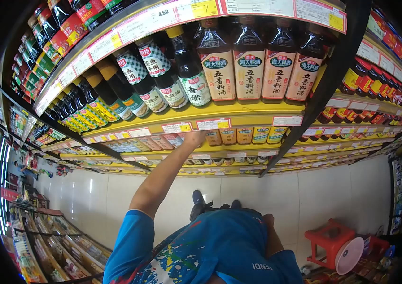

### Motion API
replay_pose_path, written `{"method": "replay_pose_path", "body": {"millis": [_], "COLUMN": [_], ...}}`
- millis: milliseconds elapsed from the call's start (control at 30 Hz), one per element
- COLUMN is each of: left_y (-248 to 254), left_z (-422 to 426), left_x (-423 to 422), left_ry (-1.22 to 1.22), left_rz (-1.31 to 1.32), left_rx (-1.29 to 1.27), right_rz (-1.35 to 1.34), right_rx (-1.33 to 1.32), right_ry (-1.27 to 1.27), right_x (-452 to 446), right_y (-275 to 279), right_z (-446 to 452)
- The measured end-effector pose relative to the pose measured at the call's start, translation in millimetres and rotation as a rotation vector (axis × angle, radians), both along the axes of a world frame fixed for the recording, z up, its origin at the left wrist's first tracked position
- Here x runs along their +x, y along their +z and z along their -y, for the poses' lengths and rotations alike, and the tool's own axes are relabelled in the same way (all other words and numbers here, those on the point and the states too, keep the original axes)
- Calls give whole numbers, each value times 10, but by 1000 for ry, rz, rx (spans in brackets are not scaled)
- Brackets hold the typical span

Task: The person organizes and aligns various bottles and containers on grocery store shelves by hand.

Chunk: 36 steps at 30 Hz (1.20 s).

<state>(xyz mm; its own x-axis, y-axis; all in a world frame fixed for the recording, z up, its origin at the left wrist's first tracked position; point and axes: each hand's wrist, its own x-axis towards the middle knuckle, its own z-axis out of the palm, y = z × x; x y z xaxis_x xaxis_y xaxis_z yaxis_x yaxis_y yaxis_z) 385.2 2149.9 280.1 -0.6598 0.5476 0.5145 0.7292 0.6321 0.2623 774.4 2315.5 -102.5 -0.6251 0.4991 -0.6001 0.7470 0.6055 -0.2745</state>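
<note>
My left arm reaches forward to the shelving. My left hand (195,138) is at the second shelf, just under the price-tag rail (215,124), beside bottles with orange-yellow labels (228,136) and ones with pink labels (157,142). Its fingers are hidden, and whether it holds anything does not show. Down at my side hangs my right arm (272,239), bare below the blue sleeve; its hand cannot be made out. On the shelf above stand dark cooking wine bottles (249,71) with pale labels and a yellow-capped vinegar bottle (192,80).
More dark sauce bottles (146,61) line the shelf to the left. A black upright post (326,78) divides the shelving. A red stool (329,239) stands on the tiled floor (286,194) behind me to the right. Long product bins (64,251) lie at lower left.
</note>
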Motion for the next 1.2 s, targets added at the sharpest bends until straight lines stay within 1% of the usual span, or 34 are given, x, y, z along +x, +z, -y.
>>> {"method": "replay_pose_path", "body": {"millis": [33,100,133,200,233,300,333,400,533,600,667,700,767,800,867,900,967,1000,1067,1100,1167,1200], "left_y": [-47,-237,-280,-359,-396,-468,-439,-386,-333,-369,-391,-400,-443,-466,-418,-397,-361,-345,-343,-343,-329,-321], "left_z": [13,62,90,139,153,168,173,194,199,205,215,223,245,253,249,250,256,258,266,269,268,265], "left_x": [-42,-180,-209,-270,-302,-367,-353,-319,-278,-292,-311,-321,-344,-354,-327,-310,-277,-267,-280,-286,-279,-276], "left_ry": [-1,144,144,92,92,57,57,23,7,-25,-13,0,12,23,17,12,19,26,20,11,2,-8], "left_rz": [0,19,20,-71,-70,-59,-59,44,122,-44,-56,-71,-81,-92,-84,-76,-37,-1,0,-1,-15,-31], "left_rx": [-1,-386,-388,-380,-382,-161,-161,-117,-48,15,-16,-49,-54,-59,-38,-17,-3,9,14,18,31,43], "right_rz": [0,0,-12,-24,-16,-7,-11,-15,-14,-5,-4,-3,66,66,-67,-66,-7,-6,26,27,-26,-25], "right_rx": [26,51,47,43,49,56,60,65,64,64,67,68,105,106,103,104,184,185,131,132,204,205], "right_ry": [48,96,101,105,115,125,125,126,68,59,162,162,289,289,178,178,344,345,222,224,421,421], "right_x": [7,19,23,20,21,23,25,39,36,37,49,50,77,100,130,140,101,80,70,68,94,99], "right_y": [-41,-79,-83,-88,-95,-105,-133,-185,-177,-166,-193,-207,-328,-386,-436,-462,-342,-285,-256,-239,-296,-326], "right_z": [0,-8,-7,-7,-4,-9,-7,-5,13,8,-22,-34,-46,-41,-28,-35,-27,-20,-18,-26,-41,-43]}}
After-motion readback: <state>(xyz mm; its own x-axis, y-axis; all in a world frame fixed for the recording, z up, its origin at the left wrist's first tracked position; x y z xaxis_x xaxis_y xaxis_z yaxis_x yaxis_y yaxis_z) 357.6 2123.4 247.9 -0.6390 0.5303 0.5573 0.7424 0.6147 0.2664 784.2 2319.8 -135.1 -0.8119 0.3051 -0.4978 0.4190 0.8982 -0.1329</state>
